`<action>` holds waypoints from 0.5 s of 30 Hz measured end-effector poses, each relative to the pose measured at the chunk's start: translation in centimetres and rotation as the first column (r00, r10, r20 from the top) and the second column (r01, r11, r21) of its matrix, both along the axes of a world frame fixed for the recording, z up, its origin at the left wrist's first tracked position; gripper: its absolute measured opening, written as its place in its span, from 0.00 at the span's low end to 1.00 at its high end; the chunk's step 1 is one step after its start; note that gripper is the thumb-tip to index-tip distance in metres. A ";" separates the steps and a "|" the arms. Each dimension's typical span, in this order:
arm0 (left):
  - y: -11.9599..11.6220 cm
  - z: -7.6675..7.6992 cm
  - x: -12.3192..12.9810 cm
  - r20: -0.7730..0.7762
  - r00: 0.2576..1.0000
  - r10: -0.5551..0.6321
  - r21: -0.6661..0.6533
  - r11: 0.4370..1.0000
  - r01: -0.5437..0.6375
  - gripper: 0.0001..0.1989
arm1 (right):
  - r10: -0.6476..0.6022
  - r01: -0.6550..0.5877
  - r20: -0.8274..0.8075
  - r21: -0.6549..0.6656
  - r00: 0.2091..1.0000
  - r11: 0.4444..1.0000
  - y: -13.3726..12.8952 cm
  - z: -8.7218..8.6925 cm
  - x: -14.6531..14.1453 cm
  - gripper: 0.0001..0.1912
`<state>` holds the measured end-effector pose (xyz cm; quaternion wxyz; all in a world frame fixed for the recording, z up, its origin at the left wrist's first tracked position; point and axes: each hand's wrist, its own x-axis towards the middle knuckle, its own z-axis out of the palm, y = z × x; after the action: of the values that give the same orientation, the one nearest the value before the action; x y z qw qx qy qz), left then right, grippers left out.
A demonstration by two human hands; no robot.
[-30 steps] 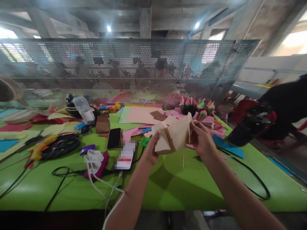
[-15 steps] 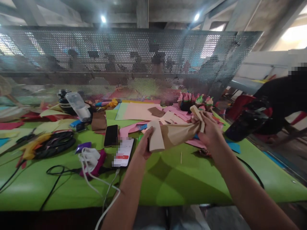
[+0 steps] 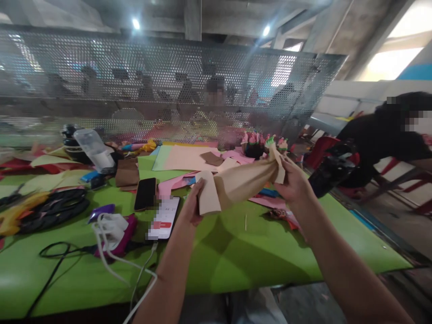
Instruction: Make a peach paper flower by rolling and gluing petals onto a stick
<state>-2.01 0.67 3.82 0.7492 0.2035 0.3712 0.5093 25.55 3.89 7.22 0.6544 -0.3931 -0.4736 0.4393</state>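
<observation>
Left hand [image 3: 192, 208] and right hand [image 3: 293, 180] — both pinching tan folded paper [image 3: 241, 183] (stretched between) above green table [image 3: 243, 256].

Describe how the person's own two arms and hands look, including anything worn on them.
Both forearms are bare up to the bottom edge of the picture: no sleeves, gloves, watch or bracelets show. The left hand and the right hand carry no rings that can be made out, and no markings are visible. The fingers are uncovered; nails are too blurred to describe.

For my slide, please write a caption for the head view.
Left hand and right hand hold tan folded paper above green table.
</observation>
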 end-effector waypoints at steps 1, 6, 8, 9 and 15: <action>0.0 0.1 0.0 -0.008 1.000 -0.003 0.000 1.000 0.003 0.20 | -0.005 0.005 -0.021 0.027 1.000 1.000 -0.2 0.1 -0.4 0.17; -0.1 -0.2 0.1 -0.020 0.998 -0.064 0.011 0.998 0.064 0.22 | -0.038 0.016 0.474 0.052 0.880 0.999 -2.7 0.4 -3.5 0.19; -0.2 -0.3 0.1 -0.023 0.997 -0.079 0.032 0.996 0.080 0.22 | -0.059 -0.017 0.845 0.081 0.532 0.997 -3.9 0.5 -5.0 0.26; -0.3 -0.3 0.2 -0.032 0.996 -0.080 0.046 0.996 0.082 0.22 | -0.065 -0.042 0.947 0.082 0.316 0.996 -4.5 0.5 -5.7 0.29; -0.9 -0.4 0.9 -0.176 0.984 -0.010 0.172 0.984 0.041 0.23 | -0.026 -0.052 0.967 0.013 -0.254 0.999 -6.3 -0.2 -8.1 0.12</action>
<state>-1.10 -0.28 3.43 0.6995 0.3171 0.3865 0.5106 17.45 -2.38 7.03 0.0296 -0.5666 -0.8221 -0.0477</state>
